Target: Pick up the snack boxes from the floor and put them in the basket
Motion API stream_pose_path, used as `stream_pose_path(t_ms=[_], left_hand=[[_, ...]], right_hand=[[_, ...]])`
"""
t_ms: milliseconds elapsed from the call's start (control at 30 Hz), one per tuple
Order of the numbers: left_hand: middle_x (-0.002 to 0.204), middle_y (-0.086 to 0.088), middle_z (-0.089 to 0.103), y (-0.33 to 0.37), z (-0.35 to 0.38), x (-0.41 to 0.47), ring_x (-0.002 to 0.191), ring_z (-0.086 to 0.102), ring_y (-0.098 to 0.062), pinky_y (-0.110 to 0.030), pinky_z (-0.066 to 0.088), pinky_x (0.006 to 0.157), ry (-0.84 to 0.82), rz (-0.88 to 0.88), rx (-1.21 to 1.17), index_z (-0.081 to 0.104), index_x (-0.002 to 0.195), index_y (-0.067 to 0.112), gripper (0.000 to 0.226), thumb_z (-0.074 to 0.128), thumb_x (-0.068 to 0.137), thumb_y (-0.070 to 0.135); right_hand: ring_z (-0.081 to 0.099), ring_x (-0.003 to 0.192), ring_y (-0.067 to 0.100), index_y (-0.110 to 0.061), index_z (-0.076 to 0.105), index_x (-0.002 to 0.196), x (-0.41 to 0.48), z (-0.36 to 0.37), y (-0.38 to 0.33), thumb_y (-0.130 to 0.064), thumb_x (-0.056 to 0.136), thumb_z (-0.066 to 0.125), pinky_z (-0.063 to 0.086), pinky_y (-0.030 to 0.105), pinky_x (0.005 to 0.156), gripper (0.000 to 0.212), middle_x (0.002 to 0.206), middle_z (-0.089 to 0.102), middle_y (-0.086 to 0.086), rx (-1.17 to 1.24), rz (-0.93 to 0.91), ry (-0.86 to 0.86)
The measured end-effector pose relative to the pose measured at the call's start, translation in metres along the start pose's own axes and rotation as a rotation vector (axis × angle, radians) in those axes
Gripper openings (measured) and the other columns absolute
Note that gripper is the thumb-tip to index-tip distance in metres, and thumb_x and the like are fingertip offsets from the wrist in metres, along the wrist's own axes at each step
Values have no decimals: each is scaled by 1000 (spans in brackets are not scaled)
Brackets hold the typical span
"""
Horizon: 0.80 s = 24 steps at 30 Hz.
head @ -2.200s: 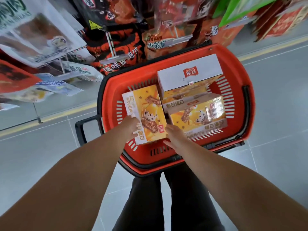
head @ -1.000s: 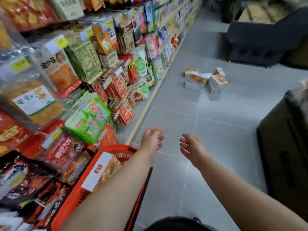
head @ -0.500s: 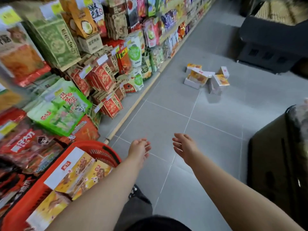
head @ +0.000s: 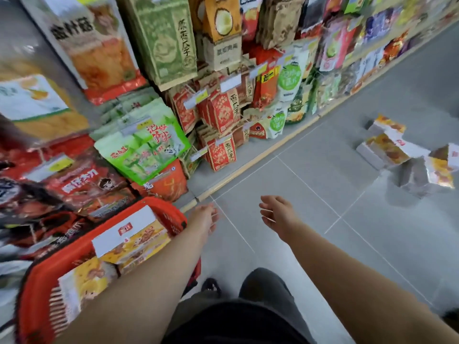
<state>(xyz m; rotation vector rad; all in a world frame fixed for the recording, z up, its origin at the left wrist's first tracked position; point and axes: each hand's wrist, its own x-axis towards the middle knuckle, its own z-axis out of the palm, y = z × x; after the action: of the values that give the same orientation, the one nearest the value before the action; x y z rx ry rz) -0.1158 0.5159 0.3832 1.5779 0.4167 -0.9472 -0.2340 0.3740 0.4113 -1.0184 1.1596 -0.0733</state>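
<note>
Reaching forward over grey floor (head: 323, 184) with left hand (head: 205, 220) and right hand (head: 279, 216), both empty, fingers loose and slightly spread. At lower left, red basket (head: 39, 291) with packed boxes (head: 129, 240) inside. At far right on the tiles, well apart from both hands, loose snack boxes (head: 387, 148) in a tumbled cluster. Along the left, shelves (head: 223, 108) of bagged snacks.

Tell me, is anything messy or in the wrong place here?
Yes. Several yellow-and-white cardboard snack boxes lie jumbled on the grey tiled floor at the right, tilted at odd angles instead of sitting on a shelf.
</note>
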Motion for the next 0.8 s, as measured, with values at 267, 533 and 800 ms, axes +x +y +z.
stream_pose_path(t_ms=[267,533,800], left_hand=[[66,0,47,22,-23,65,54,42,-14,-20,28,56,311,-48,-205,47,68,19,30,43,97,14],[63,-4,50,-22,1,80,54,48,-17,-24,37,53,579,-239,-372,61,83,11,14,51,92,14],[119,-23,62,-87,-18,121,105,59,-40,-37,49,86,634,-336,-76,58,125,7,37,45,89,8]], right_hand=[[53,68,15,-13,54,87,102,76,-80,-14,92,59,45,25,68,7,79,56,5,-462,3,-351],[51,70,12,-25,55,80,166,142,-84,-15,94,55,38,16,58,18,80,57,-1,-1322,-196,-833],[52,120,26,-19,41,143,213,199,1,-12,95,47,43,30,93,49,147,41,8,-1962,-434,-1290]])
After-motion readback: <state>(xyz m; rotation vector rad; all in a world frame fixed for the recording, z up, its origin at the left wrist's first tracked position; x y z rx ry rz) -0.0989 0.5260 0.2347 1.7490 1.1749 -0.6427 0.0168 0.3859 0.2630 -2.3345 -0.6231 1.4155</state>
